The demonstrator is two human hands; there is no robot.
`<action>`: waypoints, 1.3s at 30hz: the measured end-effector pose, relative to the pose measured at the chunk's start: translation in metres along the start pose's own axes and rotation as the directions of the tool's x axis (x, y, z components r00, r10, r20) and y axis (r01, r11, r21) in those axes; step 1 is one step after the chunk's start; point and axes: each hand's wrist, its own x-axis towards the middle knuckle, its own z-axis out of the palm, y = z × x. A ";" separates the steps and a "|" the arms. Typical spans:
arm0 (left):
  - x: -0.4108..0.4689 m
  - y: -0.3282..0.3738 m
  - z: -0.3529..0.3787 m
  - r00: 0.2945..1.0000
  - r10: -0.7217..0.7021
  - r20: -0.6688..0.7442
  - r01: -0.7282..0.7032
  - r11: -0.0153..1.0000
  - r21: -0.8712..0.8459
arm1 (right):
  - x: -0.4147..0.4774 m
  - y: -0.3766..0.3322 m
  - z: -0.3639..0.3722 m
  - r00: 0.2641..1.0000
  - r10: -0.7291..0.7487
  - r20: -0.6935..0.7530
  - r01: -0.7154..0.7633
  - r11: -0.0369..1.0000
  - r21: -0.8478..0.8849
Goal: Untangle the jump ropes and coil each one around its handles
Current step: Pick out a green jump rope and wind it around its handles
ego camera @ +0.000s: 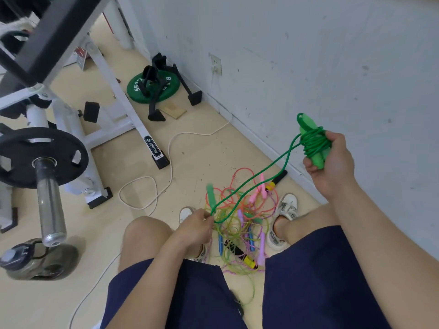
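Above the tangled pile (240, 224) on the floor, the right hand (332, 160) grips the green handles (317, 148), partly coiled; the left hand (194, 227) pinches the green rope (256, 179); its slack could snag the pile and drag ropes up.

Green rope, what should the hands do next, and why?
Probably wind on another turn. The right hand grips the green handles with rope coiled round them, but a loose loop of green rope hangs down to the left hand, which pinches it above the tangled pile.
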 end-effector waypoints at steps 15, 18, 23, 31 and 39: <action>0.003 0.017 -0.020 0.954 0.108 -0.279 -0.186 0.944 -0.271 | -0.011 0.009 0.007 0.985 -0.014 0.172 0.098 0.868 -0.487; 0.001 0.030 -0.018 0.943 0.202 -0.263 -0.190 0.979 0.069 | -0.029 0.004 0.008 0.935 0.140 0.327 0.047 0.863 -0.503; -0.022 0.093 -0.037 0.780 0.366 -0.507 -0.494 0.858 -0.140 | -0.053 -0.005 0.012 0.762 0.317 0.564 0.058 0.835 -0.548; -0.043 0.133 -0.037 0.782 0.623 0.006 -0.586 0.739 -0.333 | -0.070 -0.019 0.022 0.633 0.420 0.650 0.107 0.784 -0.612; -0.083 0.135 -0.077 0.564 0.808 -0.173 -0.762 0.589 0.268 | -0.080 -0.014 0.024 0.757 0.359 0.546 0.243 0.621 -0.745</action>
